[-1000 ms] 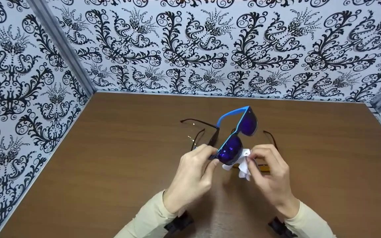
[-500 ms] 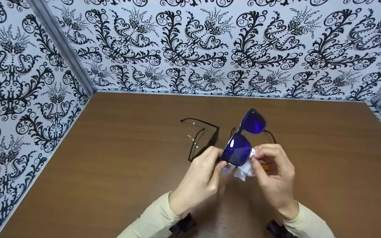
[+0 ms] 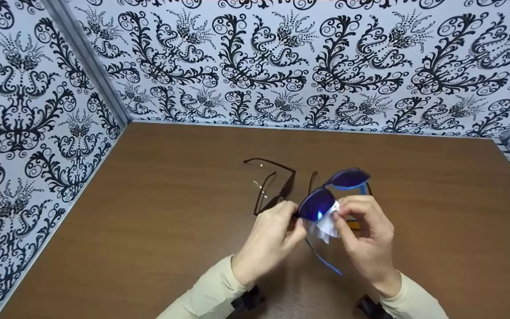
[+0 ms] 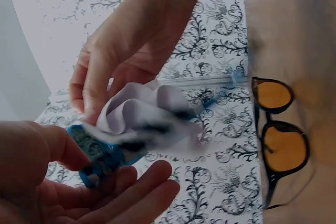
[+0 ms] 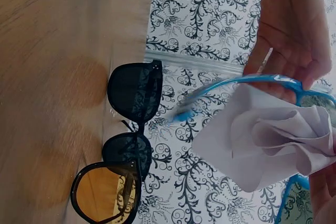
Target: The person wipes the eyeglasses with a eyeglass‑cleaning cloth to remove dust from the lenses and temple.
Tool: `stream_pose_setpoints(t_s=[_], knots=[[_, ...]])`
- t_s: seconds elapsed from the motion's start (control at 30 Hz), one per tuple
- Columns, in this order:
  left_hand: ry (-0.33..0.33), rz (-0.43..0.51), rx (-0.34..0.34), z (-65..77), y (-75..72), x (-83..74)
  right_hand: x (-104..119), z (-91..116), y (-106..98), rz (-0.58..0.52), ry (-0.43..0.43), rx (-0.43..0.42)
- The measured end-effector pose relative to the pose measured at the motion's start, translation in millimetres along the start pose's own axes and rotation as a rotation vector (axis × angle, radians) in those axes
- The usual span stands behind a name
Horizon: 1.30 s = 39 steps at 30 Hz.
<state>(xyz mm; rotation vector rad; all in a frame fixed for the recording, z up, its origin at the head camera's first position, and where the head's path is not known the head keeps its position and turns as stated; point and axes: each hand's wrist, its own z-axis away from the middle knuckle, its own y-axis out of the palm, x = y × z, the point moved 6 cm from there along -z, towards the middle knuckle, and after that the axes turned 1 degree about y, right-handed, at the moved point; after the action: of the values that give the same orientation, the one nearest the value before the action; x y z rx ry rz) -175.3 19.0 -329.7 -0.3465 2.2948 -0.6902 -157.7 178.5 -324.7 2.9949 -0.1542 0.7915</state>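
Note:
Blue-framed sunglasses (image 3: pixel 317 204) with dark blue mirrored lenses are held above the table. My left hand (image 3: pixel 270 243) pinches them by the hinge end of the near lens. My right hand (image 3: pixel 368 239) pinches a crumpled white cloth (image 3: pixel 327 228) against that lens's edge. One blue temple hangs down below the hands; the other shows under the far lens. In the left wrist view the cloth (image 4: pixel 152 114) lies between both hands and partly covers the frame. From the right wrist, the cloth (image 5: pixel 273 135) spreads out in folds in front of a blurred blue temple.
Black sunglasses (image 3: pixel 287 184) rest on the brown table (image 3: pixel 171 199) behind my left hand, temples unfolded. Yellow-lensed glasses (image 4: pixel 286 148) lie beside them, mostly hidden by the hands in the head view. Patterned wall panels (image 3: pixel 264 66) bound the table at the back and left.
The blue sunglasses have turned over in my left hand: the far lens swung right and down, and a temple now hangs below. The cloth stays in the right hand at the near lens.

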Motion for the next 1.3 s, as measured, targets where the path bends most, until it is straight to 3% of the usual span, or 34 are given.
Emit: stream_pose_setpoints(t_s=[0.4,0.83,1.1,1.3], knots=[[-0.132,-0.185,-0.036,5.5,13.4,9.9,8.9,0.1,12.0,0.364,-0.126,0.044],[-0.194,-0.362,-0.04,5.3,20.5,25.2,-13.3,6.2,14.4,0.508,-0.107,0.138],[-0.245,-0.378,-0.039,-0.4,20.1,38.9,-14.0,4.4,15.3,0.567,-0.072,0.232],[-0.266,-0.36,-0.06,-3.0,13.4,43.4,-14.5,2.5,22.0,0.558,0.009,0.216]])
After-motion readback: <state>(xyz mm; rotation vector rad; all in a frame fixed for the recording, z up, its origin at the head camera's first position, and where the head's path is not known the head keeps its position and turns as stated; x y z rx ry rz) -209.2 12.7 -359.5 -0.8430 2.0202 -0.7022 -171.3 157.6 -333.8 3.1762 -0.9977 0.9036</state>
